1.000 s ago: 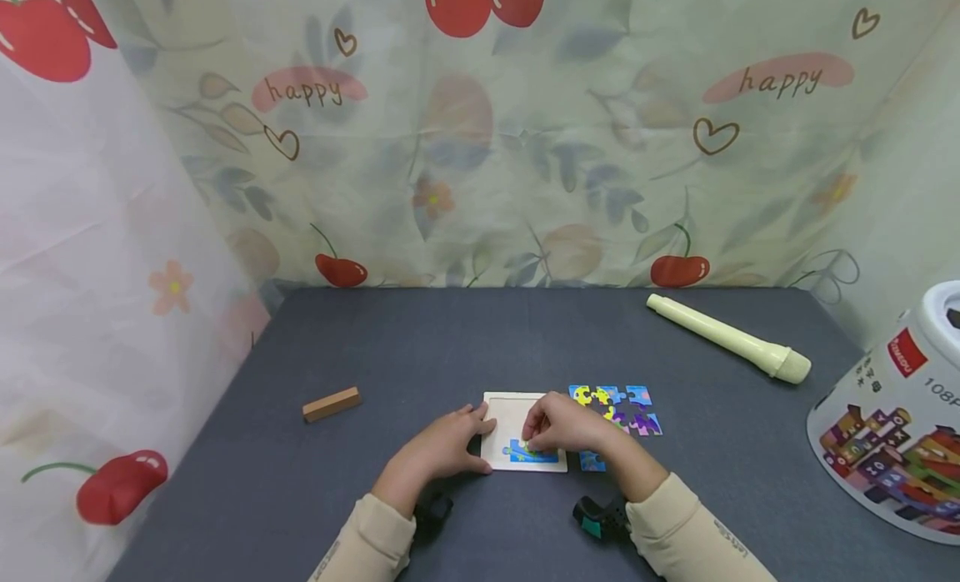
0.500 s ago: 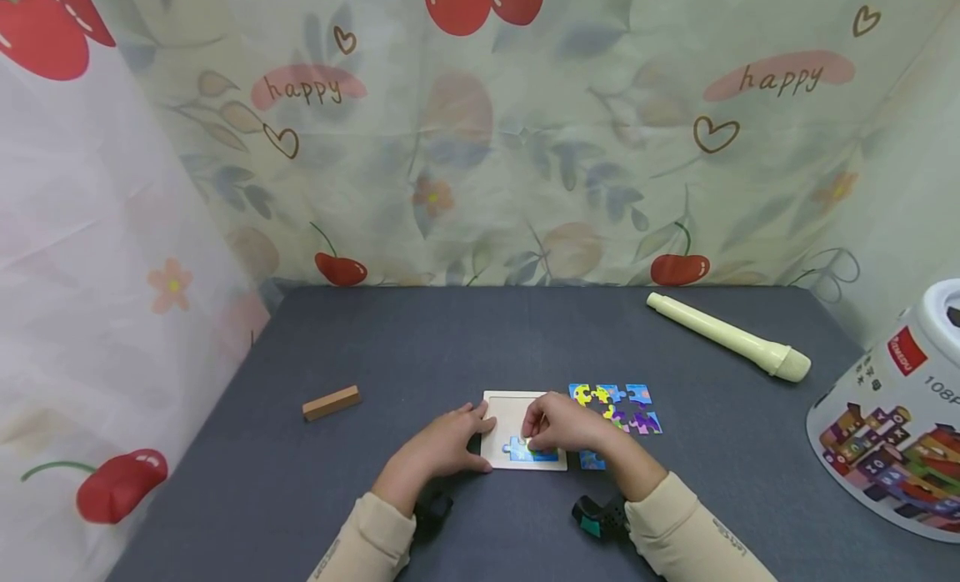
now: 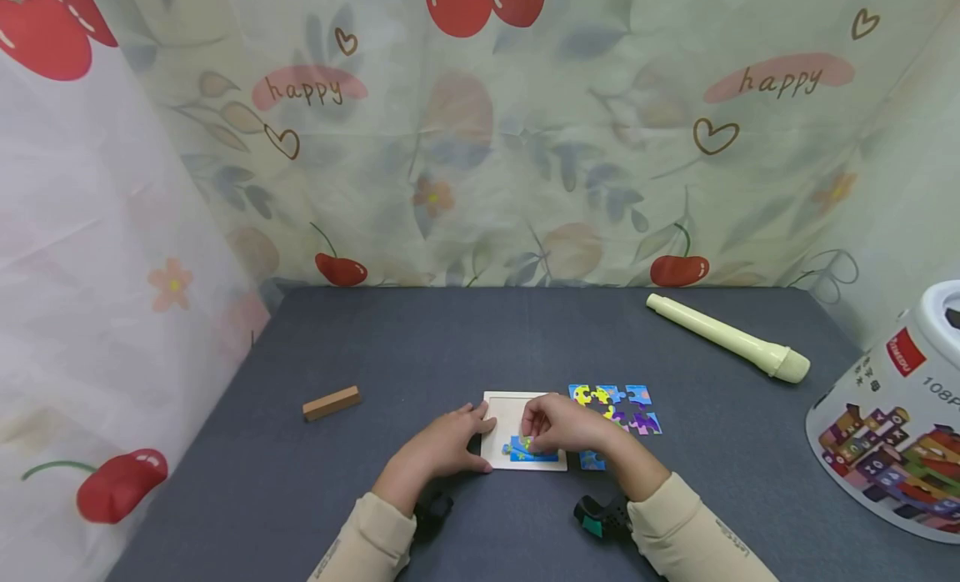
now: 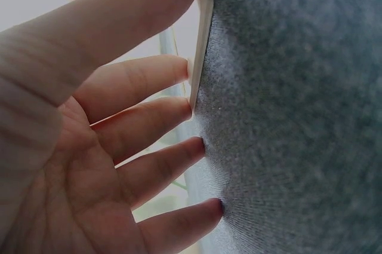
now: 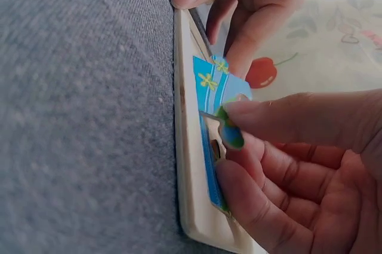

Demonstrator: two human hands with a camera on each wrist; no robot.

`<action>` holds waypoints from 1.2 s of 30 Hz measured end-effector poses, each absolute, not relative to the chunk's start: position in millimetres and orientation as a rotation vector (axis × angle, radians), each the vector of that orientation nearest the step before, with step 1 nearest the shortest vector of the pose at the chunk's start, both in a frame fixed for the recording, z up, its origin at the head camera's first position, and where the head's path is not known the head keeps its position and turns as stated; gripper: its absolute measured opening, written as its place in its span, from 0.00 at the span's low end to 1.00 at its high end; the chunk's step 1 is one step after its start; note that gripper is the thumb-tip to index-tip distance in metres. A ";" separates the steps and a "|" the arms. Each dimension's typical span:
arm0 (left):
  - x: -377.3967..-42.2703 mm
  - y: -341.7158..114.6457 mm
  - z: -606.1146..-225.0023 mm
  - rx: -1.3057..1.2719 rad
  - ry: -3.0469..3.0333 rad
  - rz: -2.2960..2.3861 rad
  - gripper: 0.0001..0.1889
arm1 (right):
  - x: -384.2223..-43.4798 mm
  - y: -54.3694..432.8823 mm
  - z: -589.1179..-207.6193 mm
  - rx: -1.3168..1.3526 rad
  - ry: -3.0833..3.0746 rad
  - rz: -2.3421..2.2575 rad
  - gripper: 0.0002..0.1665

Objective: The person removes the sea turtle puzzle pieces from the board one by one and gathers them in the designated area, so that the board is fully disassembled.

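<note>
A pale wooden puzzle tray lies flat on the dark table, with blue jigsaw pieces in its near part. My left hand touches the tray's left edge, its fingers fairly straight and the thumb at the near corner. Over the tray, my right hand pinches a small blue-green puzzle piece between thumb and fingers. That piece is tilted, close beside the blue pieces, and the fingertips partly cover it. The blue piece with yellow flowers also looks raised at an angle in the right wrist view.
Several loose puzzle pieces lie right of the tray, one blue piece near the right wrist. A brown wooden block is at left. Toward the back right lies a cream toy microphone; a white printed tub stands far right.
Both hands stay almost in place. The blue pieces under my right fingertips have shifted and tilted slightly; the left hand keeps touching the tray.
</note>
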State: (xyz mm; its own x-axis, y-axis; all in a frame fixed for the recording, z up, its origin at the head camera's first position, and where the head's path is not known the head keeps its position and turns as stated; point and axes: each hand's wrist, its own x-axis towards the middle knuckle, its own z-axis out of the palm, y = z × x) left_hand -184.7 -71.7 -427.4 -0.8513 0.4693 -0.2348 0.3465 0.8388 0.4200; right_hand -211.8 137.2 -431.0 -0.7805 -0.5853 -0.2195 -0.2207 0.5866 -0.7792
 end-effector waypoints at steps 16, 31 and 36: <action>-186.9 -71.0 -428.6 0.663 2.684 0.519 0.33 | -205.0 156.6 -427.7 -0.610 2.236 -1.205 0.05; -184.6 -70.3 -428.5 0.611 2.677 0.531 0.34 | -195.2 196.9 -422.1 -0.529 2.277 -1.241 0.07; -185.0 -70.0 -428.1 0.605 2.674 0.528 0.34 | -193.6 209.9 -422.9 -0.536 2.280 -1.247 0.08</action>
State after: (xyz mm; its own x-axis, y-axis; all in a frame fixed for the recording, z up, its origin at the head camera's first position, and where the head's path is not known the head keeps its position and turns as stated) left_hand -185.0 -70.0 -428.1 -0.8487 0.4669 -0.2486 0.3375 0.8398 0.4252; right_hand -193.6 209.9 -422.9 -0.8063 -0.5473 -0.2242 -0.1062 0.5069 -0.8554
